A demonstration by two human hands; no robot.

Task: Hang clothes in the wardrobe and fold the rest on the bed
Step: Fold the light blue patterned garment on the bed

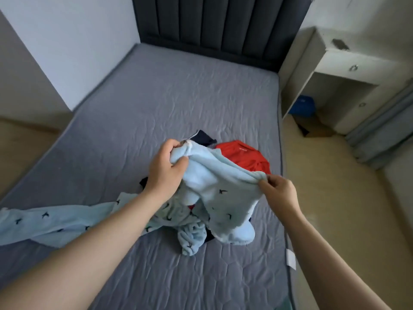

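Near the right edge of the bed (pixel 178 97), left grip (pixel 166 168) and right grip (pixel 279 191) each clamp the blue garment (pixel 223 186), lifted above the red garment (pixel 241 153), which hanging fabric could snag and drag off that edge.

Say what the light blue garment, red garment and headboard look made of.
Light blue garment: probably soft fleece; matte, fuzzy nap, thick rolled edges.
Red garment: likely thin knit cloth; smooth, finely creased.
Headboard: padded upholstery in vertical channels; fabric or faux leather unclear.
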